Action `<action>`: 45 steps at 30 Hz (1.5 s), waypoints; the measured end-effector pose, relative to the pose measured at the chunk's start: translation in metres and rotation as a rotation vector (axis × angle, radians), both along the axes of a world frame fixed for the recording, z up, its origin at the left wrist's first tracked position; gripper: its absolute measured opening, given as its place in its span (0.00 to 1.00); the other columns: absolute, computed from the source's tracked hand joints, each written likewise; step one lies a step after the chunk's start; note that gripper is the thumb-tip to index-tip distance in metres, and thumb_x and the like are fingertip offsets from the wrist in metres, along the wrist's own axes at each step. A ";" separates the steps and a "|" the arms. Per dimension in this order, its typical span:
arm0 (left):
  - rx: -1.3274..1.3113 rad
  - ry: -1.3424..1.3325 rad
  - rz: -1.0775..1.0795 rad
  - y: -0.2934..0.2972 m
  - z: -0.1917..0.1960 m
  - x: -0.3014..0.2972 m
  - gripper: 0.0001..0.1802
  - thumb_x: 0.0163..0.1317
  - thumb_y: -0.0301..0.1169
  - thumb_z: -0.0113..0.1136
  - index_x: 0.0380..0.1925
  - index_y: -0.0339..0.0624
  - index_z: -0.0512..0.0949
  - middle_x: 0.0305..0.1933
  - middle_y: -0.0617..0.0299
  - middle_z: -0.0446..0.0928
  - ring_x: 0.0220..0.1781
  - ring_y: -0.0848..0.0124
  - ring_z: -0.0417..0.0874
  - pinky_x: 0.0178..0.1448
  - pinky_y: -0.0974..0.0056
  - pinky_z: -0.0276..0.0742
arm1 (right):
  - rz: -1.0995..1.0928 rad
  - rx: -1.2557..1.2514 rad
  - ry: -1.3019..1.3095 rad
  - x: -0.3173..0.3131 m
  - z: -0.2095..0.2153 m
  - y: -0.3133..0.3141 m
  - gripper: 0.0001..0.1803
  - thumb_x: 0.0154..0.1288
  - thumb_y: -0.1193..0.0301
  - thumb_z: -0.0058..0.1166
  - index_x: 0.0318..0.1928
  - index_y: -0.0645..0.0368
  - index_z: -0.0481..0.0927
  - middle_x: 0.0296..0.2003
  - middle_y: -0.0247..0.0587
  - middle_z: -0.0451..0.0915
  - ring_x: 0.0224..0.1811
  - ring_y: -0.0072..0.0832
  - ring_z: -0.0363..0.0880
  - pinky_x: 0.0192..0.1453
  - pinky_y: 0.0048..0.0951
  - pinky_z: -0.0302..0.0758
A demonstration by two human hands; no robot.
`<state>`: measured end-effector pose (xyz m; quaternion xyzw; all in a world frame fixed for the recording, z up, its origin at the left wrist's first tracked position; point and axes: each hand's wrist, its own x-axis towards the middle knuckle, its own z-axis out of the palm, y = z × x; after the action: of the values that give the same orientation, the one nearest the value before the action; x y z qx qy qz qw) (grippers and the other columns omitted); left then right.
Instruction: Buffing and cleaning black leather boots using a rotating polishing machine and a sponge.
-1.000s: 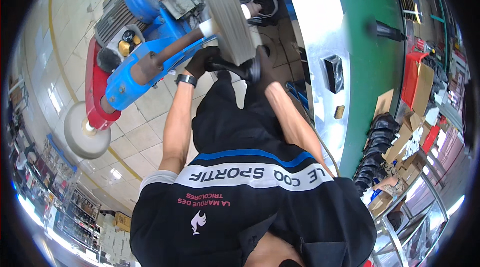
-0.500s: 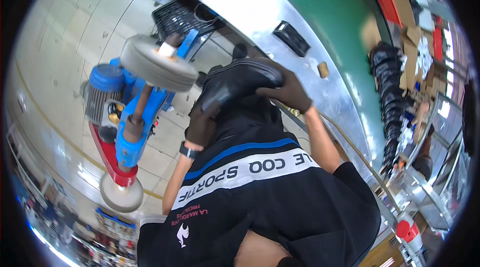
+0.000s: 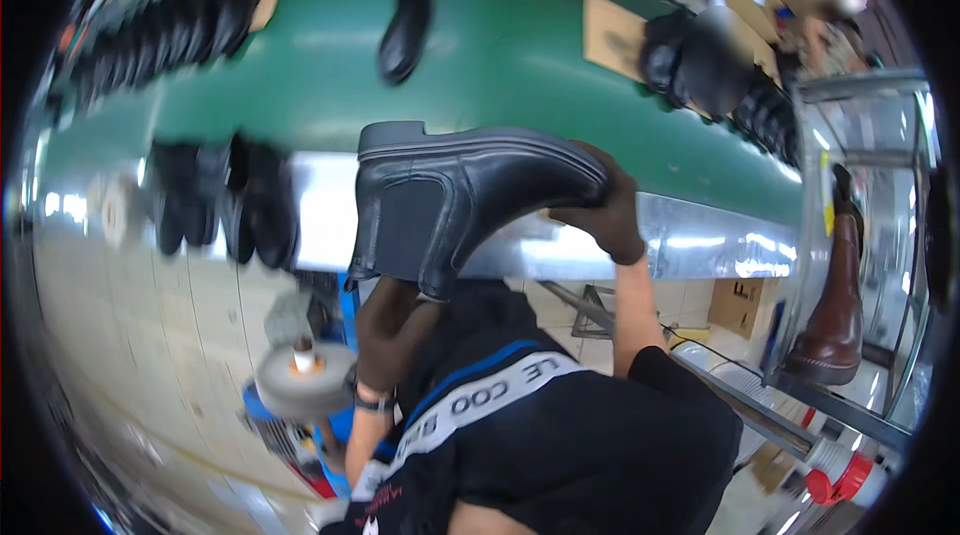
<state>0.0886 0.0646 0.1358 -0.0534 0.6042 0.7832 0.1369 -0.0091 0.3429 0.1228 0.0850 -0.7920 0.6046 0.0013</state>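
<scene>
A black leather Chelsea boot (image 3: 500, 181) with an elastic side panel is held up in front of me, lying upside down in view. Its sole faces the far side, its heel points left and its toe right. My left hand (image 3: 385, 340), in a brown glove, is at the top opening of the boot shaft; some of its fingers are hidden by the boot. Around the toe closes my right hand (image 3: 615, 220), also brown-gloved, with its fingers wrapped over and under the tip.
Beyond the boot runs a green conveyor belt (image 3: 510, 45) with a single black shoe (image 3: 407, 25) and rows of footwear. More black boots (image 3: 265, 205) stand on its metal edge at left. A blue machine's buffing wheel (image 3: 308, 380) is near my left forearm. A brown boot (image 3: 832, 320) stands on a metal rack at right.
My view has swung right, from the floor machine to the belt. Both hands have raised the boot and turned it so its side and sole edge show.
</scene>
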 end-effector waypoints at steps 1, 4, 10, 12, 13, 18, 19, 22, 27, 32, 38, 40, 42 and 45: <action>-0.005 0.009 0.118 0.001 -0.001 -0.008 0.30 0.54 0.20 0.56 0.58 0.30 0.60 0.55 0.46 0.69 0.58 0.61 0.70 0.62 0.60 0.64 | -0.073 -0.115 -0.023 -0.013 -0.023 0.006 0.36 0.38 0.79 0.67 0.54 0.64 0.69 0.46 0.43 0.75 0.49 0.30 0.74 0.52 0.29 0.73; -0.170 0.020 0.256 0.000 0.000 -0.032 0.32 0.60 0.23 0.47 0.64 0.34 0.50 0.56 0.41 0.68 0.59 0.56 0.70 0.62 0.57 0.65 | -0.367 -0.829 -0.230 -0.062 -0.066 0.013 0.23 0.54 0.80 0.53 0.53 0.66 0.67 0.45 0.45 0.74 0.47 0.31 0.74 0.52 0.34 0.76; -0.300 -0.256 0.309 -0.017 -0.037 -0.037 0.28 0.62 0.29 0.46 0.62 0.33 0.54 0.51 0.48 0.72 0.50 0.63 0.76 0.52 0.64 0.71 | -0.846 -1.317 -0.134 -0.196 -0.194 0.150 0.17 0.63 0.71 0.48 0.50 0.65 0.70 0.46 0.48 0.75 0.45 0.35 0.76 0.52 0.35 0.77; -0.351 -0.319 0.279 -0.031 -0.052 -0.031 0.26 0.62 0.30 0.47 0.60 0.33 0.58 0.49 0.51 0.72 0.48 0.65 0.77 0.49 0.66 0.73 | -0.906 -1.306 -0.075 -0.227 -0.213 0.174 0.17 0.62 0.70 0.50 0.49 0.65 0.71 0.46 0.49 0.74 0.45 0.35 0.76 0.51 0.35 0.77; -0.400 -0.347 0.248 -0.038 -0.058 -0.026 0.25 0.62 0.30 0.48 0.58 0.33 0.60 0.48 0.53 0.72 0.47 0.65 0.78 0.48 0.67 0.73 | -0.988 -1.339 -0.073 -0.239 -0.218 0.177 0.18 0.61 0.70 0.51 0.49 0.66 0.71 0.46 0.49 0.74 0.45 0.36 0.76 0.48 0.34 0.78; -0.379 -0.514 0.276 -0.049 -0.086 -0.005 0.26 0.59 0.30 0.52 0.57 0.35 0.62 0.45 0.54 0.74 0.41 0.66 0.80 0.40 0.70 0.74 | -1.258 -1.556 -0.051 -0.271 -0.247 0.193 0.21 0.55 0.70 0.58 0.47 0.68 0.72 0.47 0.47 0.72 0.42 0.40 0.76 0.34 0.31 0.84; -0.384 -0.516 0.281 -0.045 -0.085 -0.008 0.26 0.59 0.30 0.52 0.57 0.35 0.62 0.45 0.54 0.74 0.41 0.66 0.80 0.40 0.70 0.74 | -1.258 -1.558 -0.059 -0.274 -0.253 0.194 0.21 0.55 0.70 0.58 0.47 0.68 0.72 0.47 0.47 0.72 0.42 0.40 0.76 0.34 0.31 0.84; -0.336 -0.648 0.211 -0.032 -0.086 -0.007 0.27 0.60 0.30 0.50 0.59 0.36 0.60 0.42 0.54 0.78 0.42 0.65 0.80 0.39 0.69 0.75 | -1.392 -1.505 0.092 -0.288 -0.258 0.185 0.22 0.54 0.68 0.59 0.48 0.66 0.72 0.49 0.48 0.70 0.46 0.39 0.73 0.36 0.33 0.84; -0.347 -0.610 0.195 -0.031 -0.079 0.014 0.25 0.61 0.29 0.51 0.58 0.35 0.61 0.44 0.51 0.77 0.41 0.68 0.79 0.44 0.69 0.73 | -1.396 -1.358 0.051 -0.286 -0.266 0.194 0.30 0.48 0.68 0.64 0.51 0.64 0.67 0.50 0.49 0.70 0.46 0.43 0.72 0.39 0.36 0.82; -0.388 -0.668 0.433 -0.033 -0.063 0.069 0.23 0.60 0.31 0.52 0.55 0.35 0.65 0.45 0.51 0.76 0.42 0.65 0.80 0.43 0.68 0.73 | -1.858 -0.623 -0.575 -0.296 -0.171 0.124 0.31 0.46 0.67 0.65 0.50 0.65 0.68 0.52 0.49 0.69 0.45 0.39 0.72 0.40 0.36 0.80; -0.318 -0.655 0.425 -0.016 -0.067 0.083 0.19 0.61 0.26 0.50 0.53 0.34 0.67 0.45 0.53 0.77 0.44 0.66 0.79 0.45 0.68 0.73 | -0.217 0.107 -0.416 -0.268 -0.239 -0.099 0.59 0.37 0.56 0.71 0.66 0.59 0.46 0.53 0.53 0.68 0.58 0.39 0.65 0.60 0.35 0.64; -0.279 -0.567 0.369 -0.013 -0.068 0.077 0.18 0.60 0.24 0.50 0.52 0.34 0.68 0.45 0.54 0.77 0.44 0.68 0.79 0.48 0.69 0.72 | -0.300 -0.141 -0.334 -0.278 -0.238 -0.159 0.71 0.28 0.48 0.71 0.65 0.67 0.39 0.60 0.63 0.58 0.62 0.49 0.59 0.63 0.40 0.59; -0.303 -0.532 0.380 -0.011 -0.068 0.083 0.18 0.60 0.24 0.50 0.51 0.34 0.69 0.45 0.54 0.77 0.45 0.70 0.78 0.49 0.69 0.72 | -0.529 0.180 -0.452 -0.284 -0.198 -0.204 0.62 0.26 0.51 0.70 0.61 0.67 0.51 0.52 0.59 0.68 0.55 0.51 0.67 0.58 0.41 0.66; -0.313 -0.453 0.371 -0.007 -0.080 0.078 0.17 0.60 0.24 0.51 0.50 0.34 0.70 0.46 0.55 0.77 0.46 0.71 0.77 0.49 0.70 0.72 | -0.684 0.184 -0.535 -0.303 -0.208 -0.190 0.48 0.25 0.55 0.69 0.51 0.65 0.65 0.42 0.53 0.76 0.45 0.49 0.75 0.50 0.39 0.72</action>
<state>0.1664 0.0576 0.0562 -0.3556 0.6513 0.6607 0.1130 -0.3121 0.1534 -0.0857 -0.3415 -0.7974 0.4973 -0.0111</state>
